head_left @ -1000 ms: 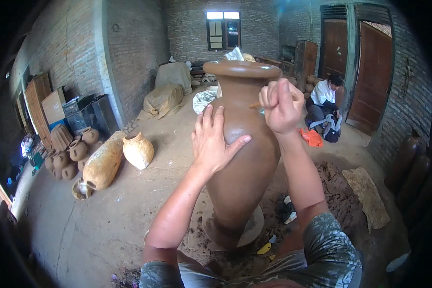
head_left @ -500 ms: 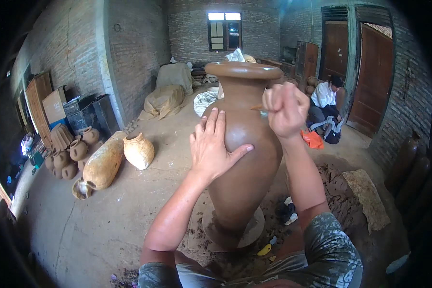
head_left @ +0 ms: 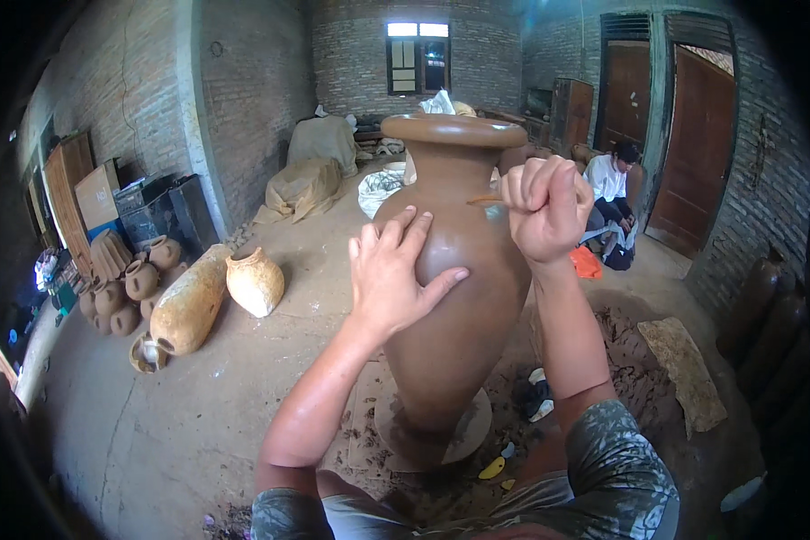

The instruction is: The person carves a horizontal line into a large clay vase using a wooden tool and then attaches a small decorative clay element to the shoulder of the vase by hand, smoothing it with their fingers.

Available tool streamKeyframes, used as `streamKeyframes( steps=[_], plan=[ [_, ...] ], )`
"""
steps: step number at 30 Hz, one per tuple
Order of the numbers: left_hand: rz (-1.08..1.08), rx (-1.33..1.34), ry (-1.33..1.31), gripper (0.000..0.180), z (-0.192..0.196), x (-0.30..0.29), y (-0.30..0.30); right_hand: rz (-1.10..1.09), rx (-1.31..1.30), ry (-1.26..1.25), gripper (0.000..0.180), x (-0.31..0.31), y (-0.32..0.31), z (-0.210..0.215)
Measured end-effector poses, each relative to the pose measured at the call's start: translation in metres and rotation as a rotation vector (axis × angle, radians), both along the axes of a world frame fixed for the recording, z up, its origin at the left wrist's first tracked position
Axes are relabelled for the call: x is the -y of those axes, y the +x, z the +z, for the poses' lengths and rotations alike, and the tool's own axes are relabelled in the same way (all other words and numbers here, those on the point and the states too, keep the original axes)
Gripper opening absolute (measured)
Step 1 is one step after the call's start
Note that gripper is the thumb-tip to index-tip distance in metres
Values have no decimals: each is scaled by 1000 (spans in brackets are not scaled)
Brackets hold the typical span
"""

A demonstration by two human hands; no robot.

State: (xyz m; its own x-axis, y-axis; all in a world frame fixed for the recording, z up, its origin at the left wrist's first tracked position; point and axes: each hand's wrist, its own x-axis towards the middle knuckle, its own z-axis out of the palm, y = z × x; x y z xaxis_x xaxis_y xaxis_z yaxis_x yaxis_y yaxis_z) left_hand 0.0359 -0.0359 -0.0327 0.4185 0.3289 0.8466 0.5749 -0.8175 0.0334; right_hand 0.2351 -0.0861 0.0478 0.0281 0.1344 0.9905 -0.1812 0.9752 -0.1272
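Note:
In front of me a tall brown clay vase (head_left: pixel 459 315) stands upright on a round base (head_left: pixel 479 432), its shoulder smooth and shiny below a wide rolled rim. My left hand (head_left: pixel 391 270) lies against the left of the vase's shoulder, fingers and thumb spread. At the right of the shoulder, my right hand (head_left: pixel 549 207) is closed in a fist around a thin, pointed brown stick tool (head_left: pixel 486 200). Its tip points left at the vase just below the neck; I cannot tell whether it touches. Most of the tool is hidden in the fist.
Round clay pots (head_left: pixel 142 281), a long pale jar (head_left: pixel 189 306) and a whitish pot (head_left: pixel 256 283) stand at the left. Right of the vase lie dark clay (head_left: pixel 625 360) and a tan sheet (head_left: pixel 684 369). A seated person (head_left: pixel 612 193) is by the doors at the far right.
My right fist has shifted slightly right, and its knuckles have turned. My left hand stays spread on the vase, a touch lower on its side. The whole view has moved slightly.

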Motion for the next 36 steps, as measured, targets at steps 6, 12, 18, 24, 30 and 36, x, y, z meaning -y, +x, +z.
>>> streamKeyframes(
  steps=[6, 12, 18, 24, 30, 36],
  plan=[
    [-249, 76, -116, 101, 3, -47, -23, 34, 58, 83, 46, 7, -4, 3],
    [-291, 58, -108, 102, -15, -48, 5, -18, 30, 124, 45, 12, 6, 1],
    [-272, 70, -169, 92, -9, -31, -12, -245, -35, 69, 36, 8, -26, 5],
    [-185, 51, -130, 94, -10, -23, -3, -239, -108, -59, 30, 22, -16, 5],
    [-285, 70, -92, 105, -7, -59, -4, -16, -98, -30, 38, 24, 10, -2],
    [-316, 149, -187, 102, -18, -49, -5, 44, -10, 9, 44, 18, 10, -6]
  ],
)
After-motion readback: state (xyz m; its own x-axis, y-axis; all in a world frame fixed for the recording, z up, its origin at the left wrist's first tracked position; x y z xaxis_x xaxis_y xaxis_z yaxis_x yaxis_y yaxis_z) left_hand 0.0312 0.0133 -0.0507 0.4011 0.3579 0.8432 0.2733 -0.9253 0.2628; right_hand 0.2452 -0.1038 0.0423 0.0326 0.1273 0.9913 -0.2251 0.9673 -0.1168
